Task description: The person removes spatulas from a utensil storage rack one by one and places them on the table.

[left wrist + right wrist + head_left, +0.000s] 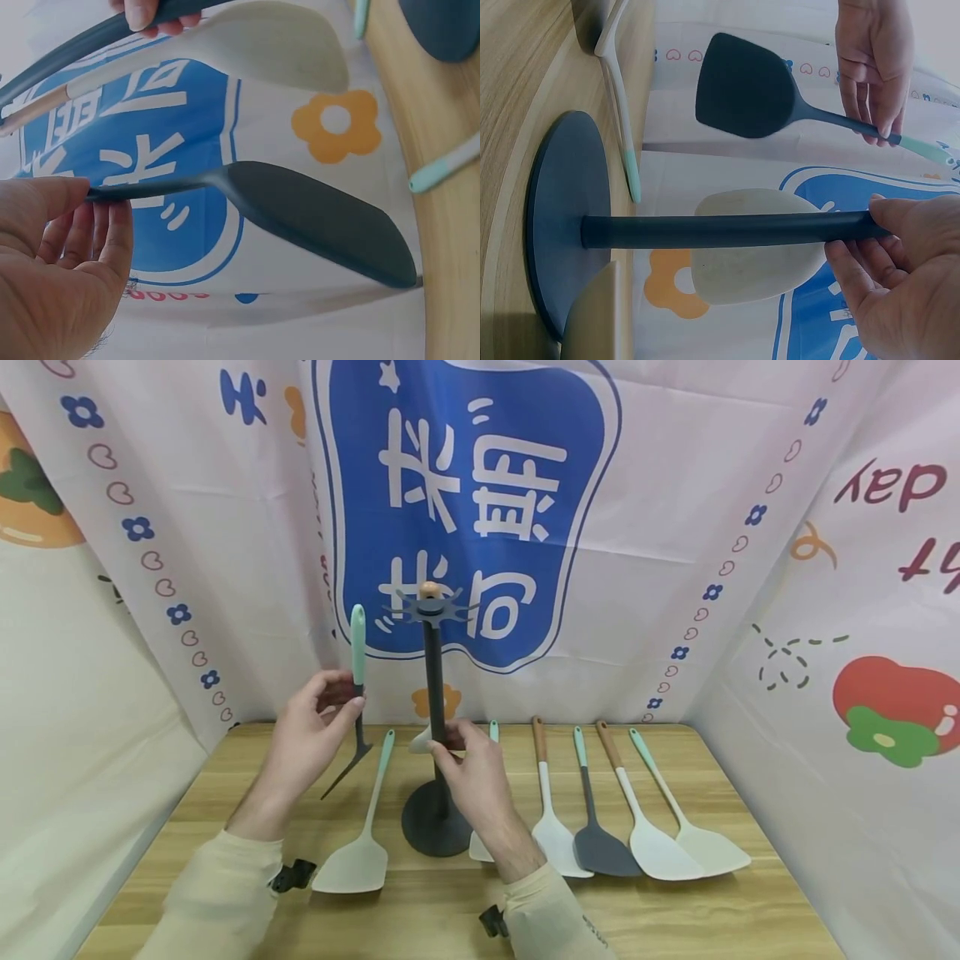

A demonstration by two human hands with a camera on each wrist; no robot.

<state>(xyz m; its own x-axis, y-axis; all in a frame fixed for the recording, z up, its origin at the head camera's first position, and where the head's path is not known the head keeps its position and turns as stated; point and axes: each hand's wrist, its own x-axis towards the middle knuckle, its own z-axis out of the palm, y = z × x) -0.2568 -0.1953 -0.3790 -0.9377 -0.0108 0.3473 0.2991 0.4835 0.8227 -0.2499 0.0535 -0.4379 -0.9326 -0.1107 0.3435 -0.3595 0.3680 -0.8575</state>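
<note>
My left hand pinches a turner by the dark neck below its mint handle, held upright with its dark blade down. Just right of it stands a black utensil rack, with a round base and a ring of hooks on top. The right hand grips the rack's pole partway up. Behind the pole hangs a cream turner with a wooden handle; the head view shows only part of its blade.
On the wooden table, a cream turner with a mint handle lies left of the rack. Several more turners lie in a row to the right, among them a dark one and a white wooden-handled one. Printed cloth surrounds the table.
</note>
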